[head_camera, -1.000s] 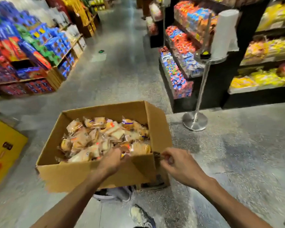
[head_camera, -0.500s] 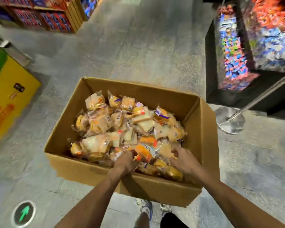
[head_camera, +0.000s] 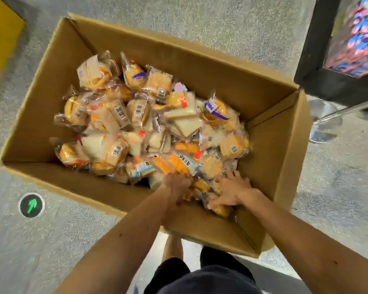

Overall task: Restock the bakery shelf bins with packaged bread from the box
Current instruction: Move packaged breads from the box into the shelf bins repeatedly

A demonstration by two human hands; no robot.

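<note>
Left arm (head_camera: 123, 240) and right arm (head_camera: 295, 240) are both bare from the fingers (head_camera: 234, 174) right back to the frame edge. Way behind the fingers you get dark shorts (head_camera: 170, 272), blackish, maybe navy nearest the camera, with a bare leg (head_camera: 172, 245) sticking out.

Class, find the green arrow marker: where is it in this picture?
In the head view, the green arrow marker lies on the grey floor at lower left, just outside the near long wall of the cardboard box, apart from it.
</note>
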